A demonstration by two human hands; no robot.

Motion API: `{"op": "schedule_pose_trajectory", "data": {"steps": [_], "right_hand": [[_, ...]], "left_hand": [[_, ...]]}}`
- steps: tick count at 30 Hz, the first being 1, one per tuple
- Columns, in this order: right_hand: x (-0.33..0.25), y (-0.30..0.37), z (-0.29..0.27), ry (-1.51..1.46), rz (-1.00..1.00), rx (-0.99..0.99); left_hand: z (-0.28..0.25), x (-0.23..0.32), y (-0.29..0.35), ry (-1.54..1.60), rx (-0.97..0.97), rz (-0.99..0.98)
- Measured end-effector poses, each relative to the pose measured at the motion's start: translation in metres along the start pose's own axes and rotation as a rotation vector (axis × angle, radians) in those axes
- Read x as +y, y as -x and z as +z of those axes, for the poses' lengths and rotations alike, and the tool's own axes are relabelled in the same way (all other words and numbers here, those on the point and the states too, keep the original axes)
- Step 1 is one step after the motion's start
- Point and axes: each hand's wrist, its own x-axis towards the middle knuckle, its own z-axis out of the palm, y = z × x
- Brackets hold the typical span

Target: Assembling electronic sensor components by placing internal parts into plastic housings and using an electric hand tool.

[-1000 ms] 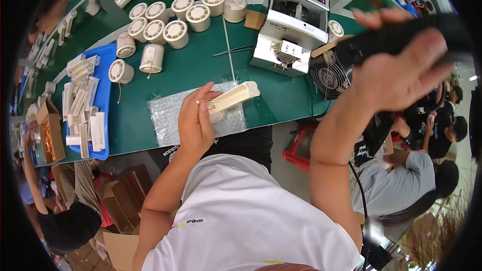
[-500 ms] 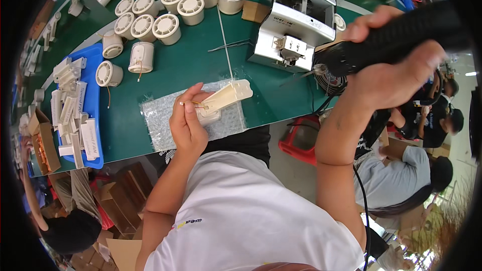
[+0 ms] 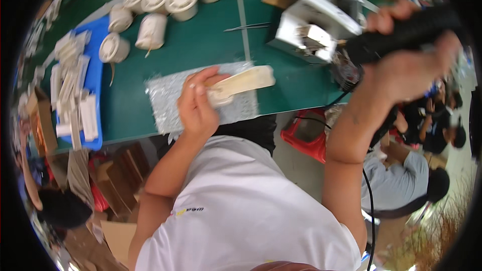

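My left hand (image 3: 198,103) grips a long cream plastic bracket (image 3: 245,82) by its near end, above a sheet of bubble wrap (image 3: 165,103) on the bench. The bracket's flat arm points to the right, away from my fingers. Higher and to the right, my right hand (image 3: 401,73) is wrapped round a thick black electric screwdriver (image 3: 401,35), apart from the bracket. Motion blurs this hand and the tool, and its tip cannot be made out. A silver screw feeder (image 3: 314,25) stands on the bench just left of the screwdriver.
Several round cream housings (image 3: 182,3) stand along the far side of the green bench (image 3: 211,40). A blue tray (image 3: 104,45) at left holds white parts. Tweezers (image 3: 247,27) lie near the feeder. Below the bench is a red stool (image 3: 306,143); other people sit at right.
The view has shifted, so the bench sits higher and further right in the picture. Both hands keep their hold; a thin wire seen earlier at my left fingers is now blurred.
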Motion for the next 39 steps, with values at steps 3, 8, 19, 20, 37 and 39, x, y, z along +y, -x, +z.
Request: {"op": "schedule_pose_trajectory", "data": {"steps": [3, 8, 19, 20, 37, 39], "right_hand": [[-0.031, 0.024, 0.003, -0.551, 0.234, -0.236], [-0.015, 0.031, 0.029, -0.751, 0.22, -0.325], [0.008, 0.034, 0.06, -0.786, 0.248, -0.457], [0.008, 0.033, 0.056, -0.786, 0.249, -0.465], [-0.009, 0.013, 0.046, -0.466, -0.168, -0.397], [-0.026, -0.002, 0.027, -0.296, -0.27, -0.254]], "left_hand": [[-0.001, -0.003, -0.004, -0.034, 0.036, 0.117], [0.003, -0.006, -0.003, 0.115, 0.08, 0.161], [-0.001, -0.015, -0.007, 0.079, 0.027, 0.332], [0.0, -0.014, -0.007, 0.082, 0.027, 0.33], [0.004, -0.008, -0.006, -0.046, 0.024, 0.281], [0.005, -0.003, -0.006, -0.043, -0.006, 0.273]]}}
